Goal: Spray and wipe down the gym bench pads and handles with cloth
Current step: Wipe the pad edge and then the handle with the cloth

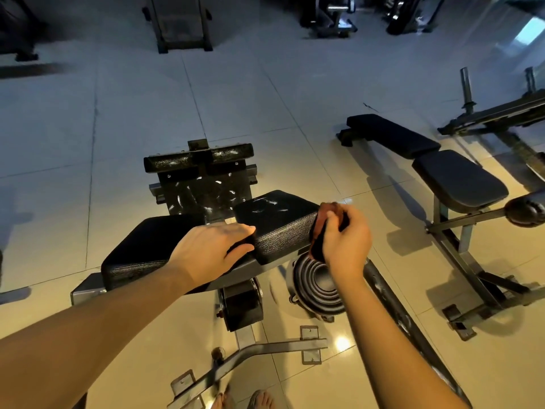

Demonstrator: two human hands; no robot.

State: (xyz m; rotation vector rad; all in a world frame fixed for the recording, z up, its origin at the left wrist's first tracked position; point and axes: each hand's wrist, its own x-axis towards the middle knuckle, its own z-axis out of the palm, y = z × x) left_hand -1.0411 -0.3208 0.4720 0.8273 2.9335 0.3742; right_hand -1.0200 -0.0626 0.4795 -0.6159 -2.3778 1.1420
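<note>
Cloth (317, 245) clenched in right hand (345, 243) at pad (274, 222) edge, left hand (212, 249) spread flat

Black bench pads (274, 228) side by side, reddish-brown cloth (324, 208) bunched at right end

Dim, bluish far off — warm near, glare spot on floor tiles (342, 342), long shadows, edges bent.

Glossy pale tiled floor (295, 98) — a second black bench (460, 178) right, dark machines (182, 22) beyond
</note>
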